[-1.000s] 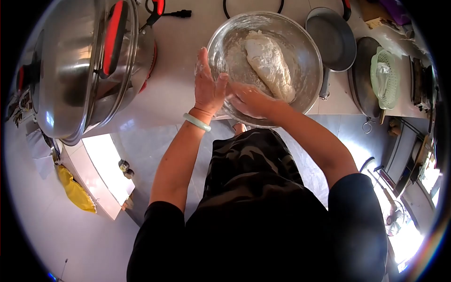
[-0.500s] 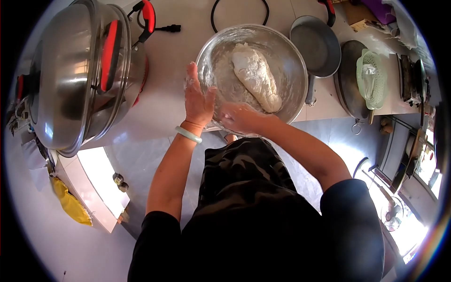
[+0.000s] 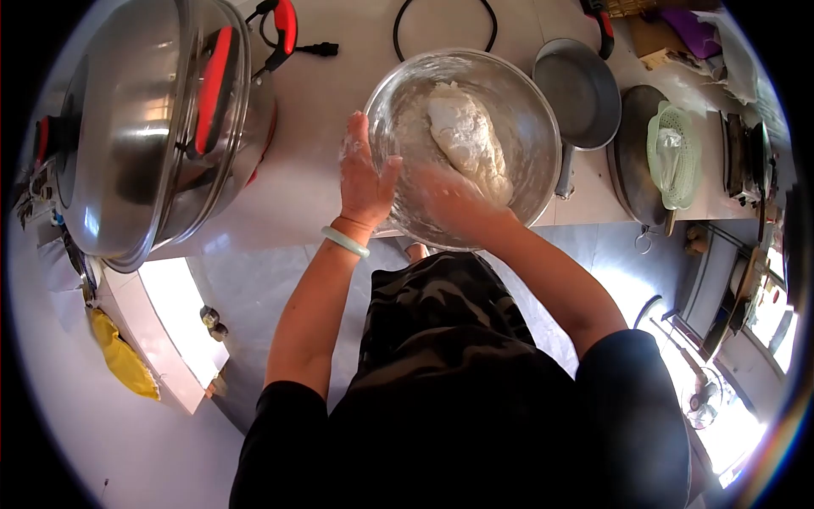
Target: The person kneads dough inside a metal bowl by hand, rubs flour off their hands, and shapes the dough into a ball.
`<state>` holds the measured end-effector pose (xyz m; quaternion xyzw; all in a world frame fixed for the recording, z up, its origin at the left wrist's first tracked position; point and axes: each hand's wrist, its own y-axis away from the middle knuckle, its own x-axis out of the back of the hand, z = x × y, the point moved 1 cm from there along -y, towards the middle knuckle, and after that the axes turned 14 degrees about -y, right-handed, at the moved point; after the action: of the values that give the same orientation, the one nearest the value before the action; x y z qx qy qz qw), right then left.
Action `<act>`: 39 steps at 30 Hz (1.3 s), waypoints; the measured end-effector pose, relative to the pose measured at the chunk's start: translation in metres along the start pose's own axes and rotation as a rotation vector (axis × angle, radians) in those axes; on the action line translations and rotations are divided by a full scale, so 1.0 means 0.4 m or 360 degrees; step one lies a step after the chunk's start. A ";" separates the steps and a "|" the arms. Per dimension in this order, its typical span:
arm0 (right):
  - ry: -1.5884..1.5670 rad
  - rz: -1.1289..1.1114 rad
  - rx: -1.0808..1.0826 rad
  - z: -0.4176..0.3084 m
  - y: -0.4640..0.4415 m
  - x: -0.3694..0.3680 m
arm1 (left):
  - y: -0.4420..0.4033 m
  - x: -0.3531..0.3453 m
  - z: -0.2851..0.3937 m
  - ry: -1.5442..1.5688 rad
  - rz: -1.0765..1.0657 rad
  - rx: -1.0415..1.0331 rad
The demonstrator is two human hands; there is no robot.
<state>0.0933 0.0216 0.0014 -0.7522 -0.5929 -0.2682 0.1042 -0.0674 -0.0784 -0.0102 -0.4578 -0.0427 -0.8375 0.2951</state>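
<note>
A metal mixing bowl (image 3: 543, 106) stands near the front edge of the counter, its inner wall smeared with flour and bits of dough. Inside it lies a long, floury lump of dough (image 3: 465, 136), slanting from upper left to lower right. My left hand (image 3: 366, 182), with a pale bangle at the wrist, rests against the bowl's left side, fingers stretched out and thumb apart by the rim. Over the bowl's lower part is my right hand (image 3: 454, 199), close to the dough's lower end. Motion blurs its fingers, so whether they touch the dough cannot be made out.
A large lidded steel pot (image 3: 127, 136) with red handles fills the left side. Right of the bowl are a grey saucepan (image 3: 578, 93) and a pale green basket (image 3: 688, 161) on a dark round lid (image 3: 627, 170). A black cable (image 3: 396, 34) lies behind the bowl.
My right hand has moved rightward, farther over the bowl toward the dough's lower end. My left hand stays at the bowl's left side. The whole view has shifted slightly.
</note>
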 end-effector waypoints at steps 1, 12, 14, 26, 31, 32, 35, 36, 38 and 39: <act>0.0082 -0.0103 0.0049 0.013 0.035 -0.006 | 0.001 0.001 -0.001 0.0009 0.0003 0.0018; 0.0383 0.0070 -0.0007 0.045 -0.112 -0.051 | 0.003 -0.001 0.003 -0.0036 0.0009 -0.0013; 0.0564 0.0196 0.0106 0.175 -0.168 -0.167 | 0.001 0.003 0.001 -0.0032 0.0005 -0.0020; 0.0461 -0.0179 -0.0283 -0.044 -0.114 -0.004 | -0.007 -0.004 0.003 -0.0062 0.0037 -0.0020; 0.0465 -0.0089 -0.0062 0.019 -0.110 -0.059 | -0.009 -0.003 0.007 -0.0097 -0.0002 0.0012; 0.0542 -0.0202 -0.0035 0.021 -0.074 -0.067 | -0.007 -0.001 0.008 -0.0115 -0.0005 0.0009; 0.0749 -0.0369 0.0037 0.017 -0.025 -0.057 | -0.004 0.000 0.010 -0.0117 0.0002 0.0019; 0.0811 -0.0398 0.0059 0.008 -0.025 -0.049 | -0.004 -0.002 0.011 -0.0109 0.0004 0.0028; 0.0722 -0.0329 0.0044 0.008 -0.074 -0.012 | -0.008 -0.003 0.011 -0.0099 -0.0008 0.0049; 0.0669 -0.0297 0.0032 0.011 -0.104 0.000 | -0.003 -0.004 0.009 -0.0095 -0.0022 0.0063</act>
<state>0.0550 0.0353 -0.0088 -0.6206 -0.6278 -0.4214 0.2076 -0.0646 -0.0754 -0.0091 -0.4764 -0.0711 -0.8246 0.2968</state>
